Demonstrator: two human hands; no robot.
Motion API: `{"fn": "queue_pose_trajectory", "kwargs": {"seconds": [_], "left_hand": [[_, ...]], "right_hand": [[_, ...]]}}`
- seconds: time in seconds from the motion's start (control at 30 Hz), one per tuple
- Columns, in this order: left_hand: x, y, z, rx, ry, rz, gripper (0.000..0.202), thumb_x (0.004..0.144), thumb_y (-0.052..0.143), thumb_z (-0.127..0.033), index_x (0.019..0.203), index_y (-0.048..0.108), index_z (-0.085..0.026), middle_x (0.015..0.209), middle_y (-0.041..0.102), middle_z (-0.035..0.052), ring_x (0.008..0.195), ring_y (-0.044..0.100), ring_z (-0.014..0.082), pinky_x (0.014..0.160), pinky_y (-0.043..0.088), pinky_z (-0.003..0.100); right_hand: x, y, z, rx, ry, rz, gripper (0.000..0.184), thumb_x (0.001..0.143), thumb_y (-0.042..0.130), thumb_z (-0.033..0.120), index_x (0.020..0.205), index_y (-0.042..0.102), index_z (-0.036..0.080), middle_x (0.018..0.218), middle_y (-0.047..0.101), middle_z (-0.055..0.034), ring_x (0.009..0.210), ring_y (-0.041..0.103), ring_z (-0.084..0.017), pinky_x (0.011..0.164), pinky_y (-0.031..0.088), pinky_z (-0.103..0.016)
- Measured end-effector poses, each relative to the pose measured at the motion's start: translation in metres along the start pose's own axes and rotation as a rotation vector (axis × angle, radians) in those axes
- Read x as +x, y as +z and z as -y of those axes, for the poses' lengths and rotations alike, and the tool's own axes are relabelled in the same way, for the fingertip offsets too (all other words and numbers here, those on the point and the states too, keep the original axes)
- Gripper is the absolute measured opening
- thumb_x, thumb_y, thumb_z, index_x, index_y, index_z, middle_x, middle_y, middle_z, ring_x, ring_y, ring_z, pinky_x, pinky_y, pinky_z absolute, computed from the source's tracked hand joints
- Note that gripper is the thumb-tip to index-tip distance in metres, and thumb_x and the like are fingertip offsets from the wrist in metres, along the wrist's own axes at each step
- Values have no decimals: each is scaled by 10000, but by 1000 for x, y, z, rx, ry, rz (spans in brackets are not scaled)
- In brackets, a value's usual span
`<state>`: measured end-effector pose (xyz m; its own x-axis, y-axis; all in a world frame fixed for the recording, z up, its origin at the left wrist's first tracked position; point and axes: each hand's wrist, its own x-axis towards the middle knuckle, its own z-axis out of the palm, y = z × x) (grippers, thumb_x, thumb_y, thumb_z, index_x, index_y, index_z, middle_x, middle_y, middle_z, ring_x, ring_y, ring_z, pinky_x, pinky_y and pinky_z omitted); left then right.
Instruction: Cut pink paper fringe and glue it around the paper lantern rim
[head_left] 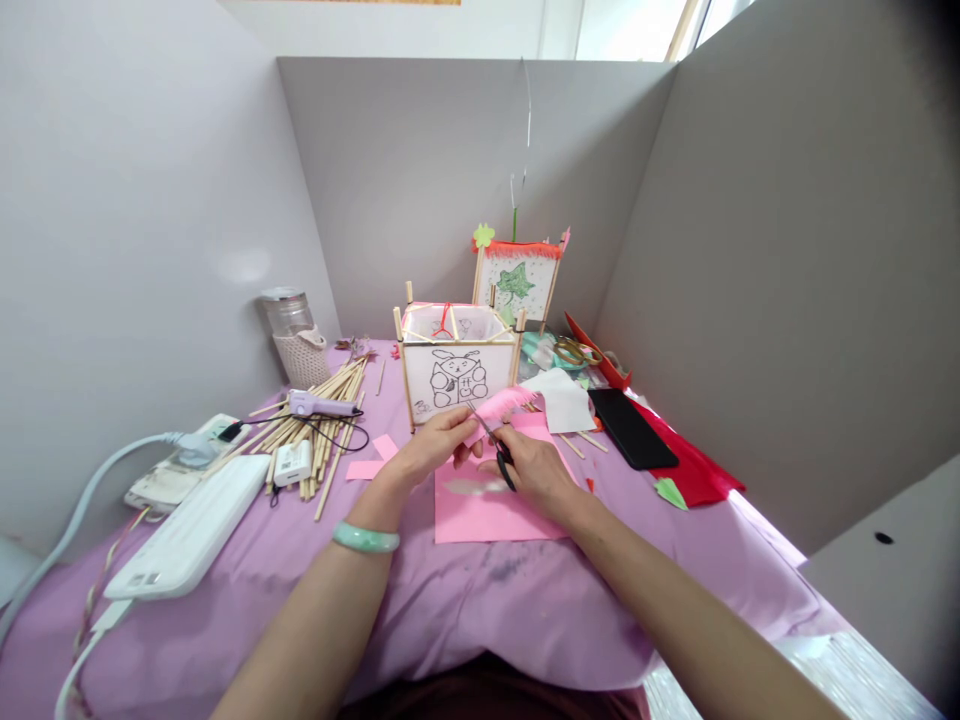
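Note:
My left hand pinches a strip of pink paper whose edge is cut into a fringe. In my right hand is a pair of scissors with black handles, their blades at the strip near my left fingers. Beneath both hands lies a larger pink sheet. Just behind them stands a square lantern of wooden sticks and white panels, with a rabbit-like drawing on its front and a red cord across its top.
On the left are wooden sticks, a small lilac glue gun, a white power bank, a power strip and a bottle. A black phone lies on the right. Behind stands a leaf-decorated lantern. Grey partitions surround the table.

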<state>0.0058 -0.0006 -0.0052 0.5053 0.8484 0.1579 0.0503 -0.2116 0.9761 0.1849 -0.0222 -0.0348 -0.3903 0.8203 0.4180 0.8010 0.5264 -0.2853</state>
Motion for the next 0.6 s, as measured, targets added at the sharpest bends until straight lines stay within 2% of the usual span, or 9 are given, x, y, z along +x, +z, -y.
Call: {"fn": "queue_pose_trajectory", "kwargs": {"seconds": [0.27,0.6], "left_hand": [[2,0,-2,-50,1,-130,241,831,512,-382,765,515,-150,630,577,-9,425,441,52,421,329,190],[1,2,-4,-51,-5,-119,229,840,498,-363,757,500,-150,627,574,-9,422,453,55,425,337,196]], "right_hand": [[-2,0,-2,29,-33,39,301,817,584,411,1007,506,191,869,604,-24,722,569,-145,604,343,-230],[-1,3,-2,-10,-24,54,304,829,575,406,1030,503,188,885,617,-33,750,593,-163,593,329,-230]]}}
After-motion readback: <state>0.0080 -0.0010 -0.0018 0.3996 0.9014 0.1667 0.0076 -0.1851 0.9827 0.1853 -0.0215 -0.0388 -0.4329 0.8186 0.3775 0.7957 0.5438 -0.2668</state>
